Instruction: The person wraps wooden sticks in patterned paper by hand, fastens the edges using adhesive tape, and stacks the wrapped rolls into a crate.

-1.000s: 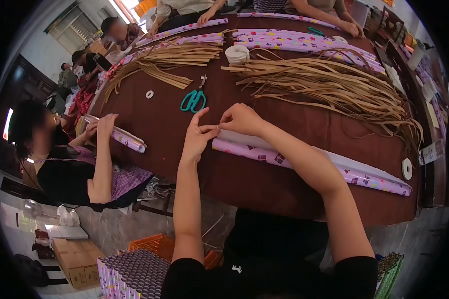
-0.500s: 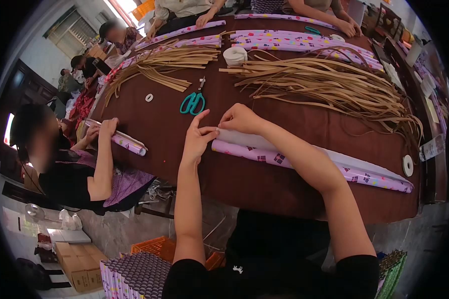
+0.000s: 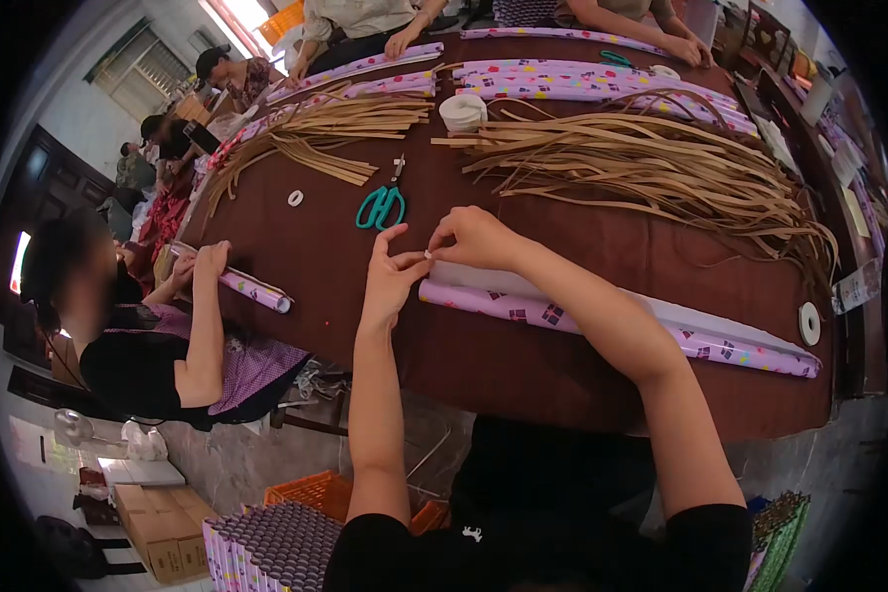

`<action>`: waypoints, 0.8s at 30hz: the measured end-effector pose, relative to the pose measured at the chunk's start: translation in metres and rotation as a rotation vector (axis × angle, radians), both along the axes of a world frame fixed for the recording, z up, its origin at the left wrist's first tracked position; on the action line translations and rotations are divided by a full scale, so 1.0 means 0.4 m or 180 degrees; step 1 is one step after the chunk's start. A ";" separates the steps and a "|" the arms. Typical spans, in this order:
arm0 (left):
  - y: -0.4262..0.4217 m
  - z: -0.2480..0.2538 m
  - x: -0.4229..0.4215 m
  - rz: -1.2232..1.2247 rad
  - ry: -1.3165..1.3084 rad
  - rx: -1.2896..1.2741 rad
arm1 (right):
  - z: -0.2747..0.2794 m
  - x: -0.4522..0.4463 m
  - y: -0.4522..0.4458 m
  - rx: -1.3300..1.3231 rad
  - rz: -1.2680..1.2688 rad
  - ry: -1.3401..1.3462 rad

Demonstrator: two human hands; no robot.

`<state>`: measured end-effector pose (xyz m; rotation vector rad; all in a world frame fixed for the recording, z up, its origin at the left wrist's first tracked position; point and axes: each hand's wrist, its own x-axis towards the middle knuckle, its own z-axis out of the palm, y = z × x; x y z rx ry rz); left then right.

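Note:
A roll of lilac wrapping paper point(image 3: 562, 318) with a printed pattern lies on the table in front of me, its white inner side showing along the upper edge. At its left end my left hand point(image 3: 393, 276) pinches a small white piece point(image 3: 428, 255) between thumb and finger, with the index finger raised. My right hand point(image 3: 474, 237) is closed in a pinch at the same white piece, just above the paper. Whether it is tape or paper I cannot tell. Beyond my left hand lie teal-handled scissors point(image 3: 381, 205), touched by neither hand.
Bundles of brown strips point(image 3: 622, 168) spread across the table, with a thick white roll point(image 3: 464, 112) between them. Small white rings point(image 3: 809, 324) lie at the right and left. More wrapping-paper rolls point(image 3: 582, 79) lie farther back. A co-worker at left handles another roll point(image 3: 257, 290).
A small white piece now shows between my fingertips. My right hand has shifted slightly left, close to my left hand. The paper roll stays in place.

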<state>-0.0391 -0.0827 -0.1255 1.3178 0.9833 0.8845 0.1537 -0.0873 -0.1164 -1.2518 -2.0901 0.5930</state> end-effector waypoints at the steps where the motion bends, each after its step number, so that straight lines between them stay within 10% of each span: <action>1: 0.000 -0.001 0.002 -0.0014 -0.0046 0.0094 | 0.003 0.002 -0.002 0.0067 0.0069 0.0007; 13: 0.002 -0.002 0.004 0.0140 -0.0114 0.0016 | -0.001 -0.018 -0.022 0.1584 0.0032 -0.1220; 24: -0.006 0.006 0.007 0.0132 -0.0273 0.0092 | -0.008 -0.027 -0.024 0.0685 -0.0328 -0.0458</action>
